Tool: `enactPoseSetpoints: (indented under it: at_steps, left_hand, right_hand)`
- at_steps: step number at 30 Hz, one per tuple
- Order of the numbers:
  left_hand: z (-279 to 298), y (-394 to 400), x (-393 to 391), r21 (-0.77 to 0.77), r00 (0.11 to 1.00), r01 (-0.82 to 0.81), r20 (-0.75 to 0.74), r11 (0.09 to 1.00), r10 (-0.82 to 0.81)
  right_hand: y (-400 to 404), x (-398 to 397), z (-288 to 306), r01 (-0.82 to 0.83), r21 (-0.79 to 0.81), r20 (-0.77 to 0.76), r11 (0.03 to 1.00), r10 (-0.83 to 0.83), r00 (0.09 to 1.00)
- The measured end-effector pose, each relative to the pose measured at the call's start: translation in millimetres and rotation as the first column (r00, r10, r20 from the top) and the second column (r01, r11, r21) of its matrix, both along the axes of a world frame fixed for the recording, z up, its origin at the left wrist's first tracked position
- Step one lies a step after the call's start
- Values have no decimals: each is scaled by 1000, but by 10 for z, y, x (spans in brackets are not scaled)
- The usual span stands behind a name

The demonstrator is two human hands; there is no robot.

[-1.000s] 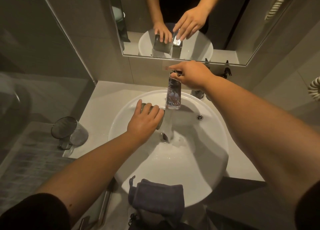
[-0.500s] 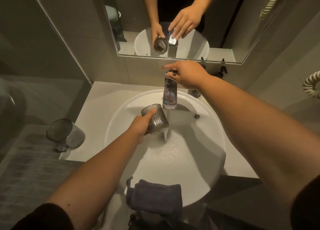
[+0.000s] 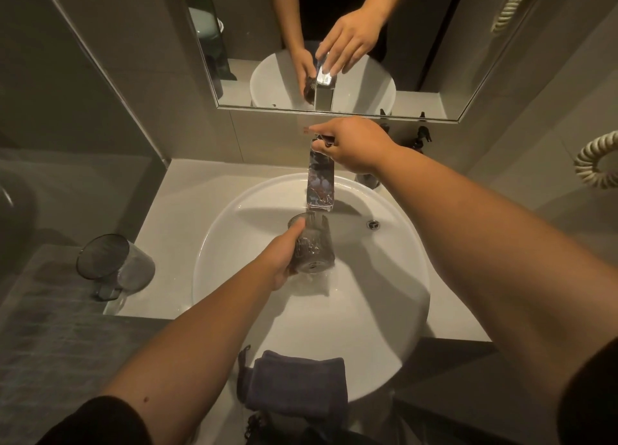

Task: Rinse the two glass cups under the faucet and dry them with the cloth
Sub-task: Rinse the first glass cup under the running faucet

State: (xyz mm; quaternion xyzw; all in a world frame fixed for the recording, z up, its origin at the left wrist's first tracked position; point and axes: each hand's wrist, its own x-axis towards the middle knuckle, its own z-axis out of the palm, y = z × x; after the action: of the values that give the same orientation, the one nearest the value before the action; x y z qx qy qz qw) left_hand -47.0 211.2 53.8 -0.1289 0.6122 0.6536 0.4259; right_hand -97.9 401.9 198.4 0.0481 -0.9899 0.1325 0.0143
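My left hand [image 3: 282, 259] grips a ribbed glass cup [image 3: 312, 244] inside the white round basin [image 3: 394, 310]. The cup is tilted with its mouth up under the spout, and water runs over it. My right hand [image 3: 351, 145] rests on the handle on top of the chrome faucet [image 3: 320, 185], fingers curled around it. The second glass cup [image 3: 113, 265], smooth and grey, lies tilted on the counter to the left of the basin. A dark grey cloth [image 3: 297, 382] hangs over the basin's near rim.
A mirror [image 3: 418, 59] on the wall above reflects both hands and the faucet. A coiled white cord [image 3: 595, 165] hangs at the right wall. A grey textured mat [image 3: 46, 337] covers the lower surface at the left. Small dark items [image 3: 423, 136] stand behind the faucet.
My left hand turned the ribbed cup from under my palm to mouth-up and moved it right, under the spout. My right hand stayed on the faucet handle.
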Motion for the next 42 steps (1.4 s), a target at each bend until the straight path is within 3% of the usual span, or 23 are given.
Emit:
enactPoseSetpoints:
  at_steps: [8, 15, 21, 27, 42]
  left_hand:
    - [-52, 70, -11, 264, 985, -148, 127, 953, 118]
    - [-164, 55, -12, 294, 985, -149, 134, 944, 114]
    - [-215, 23, -15, 377, 944, -279, 275, 883, 181]
    - [-202, -12, 28, 490, 955, -258, 259, 832, 144]
    - [-188, -89, 52, 455, 942, -281, 299, 845, 153]
  right_hand:
    - [-8, 15, 25, 4, 0, 24, 1000, -4, 1000]
    - [-18, 21, 30, 0, 20, 19, 1000, 0, 1000]
    - [-12, 3, 7, 1, 26, 14, 1000, -2, 1000]
    - [3, -5, 1, -5, 2, 12, 1000, 5, 1000]
    - [15, -23, -13, -4, 8, -1, 1000, 4, 1000]
